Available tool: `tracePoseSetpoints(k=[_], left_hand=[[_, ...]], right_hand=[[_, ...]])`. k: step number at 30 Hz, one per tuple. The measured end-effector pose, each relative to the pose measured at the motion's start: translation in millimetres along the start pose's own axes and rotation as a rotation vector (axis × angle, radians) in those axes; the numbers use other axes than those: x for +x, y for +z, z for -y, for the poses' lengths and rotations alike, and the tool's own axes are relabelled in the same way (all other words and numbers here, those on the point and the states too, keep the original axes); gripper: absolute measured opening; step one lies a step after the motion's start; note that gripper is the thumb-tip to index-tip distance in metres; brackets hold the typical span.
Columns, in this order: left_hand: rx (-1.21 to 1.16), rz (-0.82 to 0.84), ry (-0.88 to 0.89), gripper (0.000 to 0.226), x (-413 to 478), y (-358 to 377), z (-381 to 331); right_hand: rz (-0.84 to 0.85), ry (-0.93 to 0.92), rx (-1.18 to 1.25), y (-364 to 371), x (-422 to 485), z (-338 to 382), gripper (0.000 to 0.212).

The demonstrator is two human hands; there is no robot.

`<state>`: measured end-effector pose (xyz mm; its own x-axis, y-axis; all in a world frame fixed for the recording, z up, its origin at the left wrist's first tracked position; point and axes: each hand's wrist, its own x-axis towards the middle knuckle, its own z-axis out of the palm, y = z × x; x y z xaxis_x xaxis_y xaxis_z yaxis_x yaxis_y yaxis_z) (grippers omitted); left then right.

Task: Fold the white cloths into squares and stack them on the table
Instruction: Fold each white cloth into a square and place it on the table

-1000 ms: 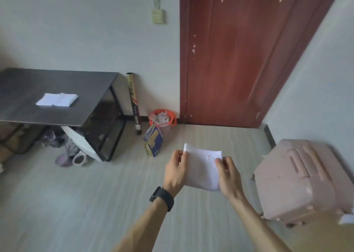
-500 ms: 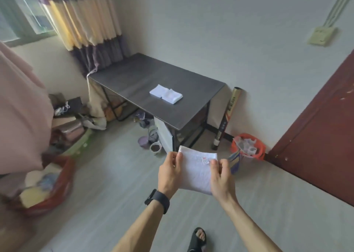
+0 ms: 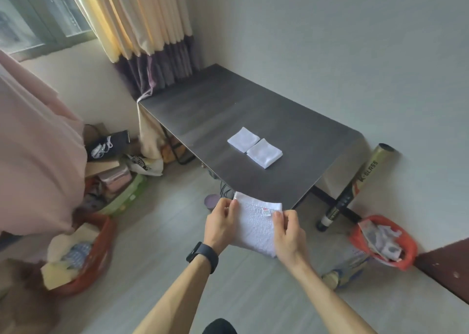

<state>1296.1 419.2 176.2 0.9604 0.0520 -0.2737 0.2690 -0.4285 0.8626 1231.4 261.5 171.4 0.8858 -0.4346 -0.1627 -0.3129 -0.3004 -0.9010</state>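
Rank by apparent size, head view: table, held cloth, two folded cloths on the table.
1. table
2. held cloth, nearer the camera, so unsure
3. left folded cloth and right folded cloth: alike, unranked

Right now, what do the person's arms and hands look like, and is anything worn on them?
Both forearms are bare, with no sleeves in view. The left hand and the right hand wear no gloves, and no rings show. A black watch on a black band circles the left wrist; the right wrist is bare.
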Motion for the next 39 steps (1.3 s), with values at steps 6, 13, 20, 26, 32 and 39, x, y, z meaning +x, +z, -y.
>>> tracePoseSetpoints(k=[6, 13, 20, 26, 32, 39], left_hand=[[0.032, 0.103, -0.029, 0.035, 136.9, 10.6, -17.6], [0.146, 0.284, -0.052, 0.030, 312.1, 9.6, -35.8], [0.335, 0.558, -0.013, 0.026, 446.8, 18.0, -47.3], [0.435, 0.578, -0.019, 0.024, 536.9, 41.4, -47.1], [0.439, 0.508, -0.046, 0.026, 596.1, 69.2, -34.2], [0.474, 0.501, -0.041, 0.023, 622.4, 88.0, -15.3]], right_hand=[[0.009, 0.085, -0.040, 44.5, 122.8, 16.5, 0.027], [-0.052, 0.270, -0.032, 115.6, 253.3, 37.2, 0.026], [-0.046, 0.482, -0.083, 165.4, 344.4, 49.1, 0.021], [0.010, 0.540, -0.178, 196.8, 428.0, 35.6, 0.019], [-0.022, 0.596, -0.296, 216.4, 493.3, 20.7, 0.020], [-0.069, 0.637, -0.382, 231.5, 517.5, 2.3, 0.020]])
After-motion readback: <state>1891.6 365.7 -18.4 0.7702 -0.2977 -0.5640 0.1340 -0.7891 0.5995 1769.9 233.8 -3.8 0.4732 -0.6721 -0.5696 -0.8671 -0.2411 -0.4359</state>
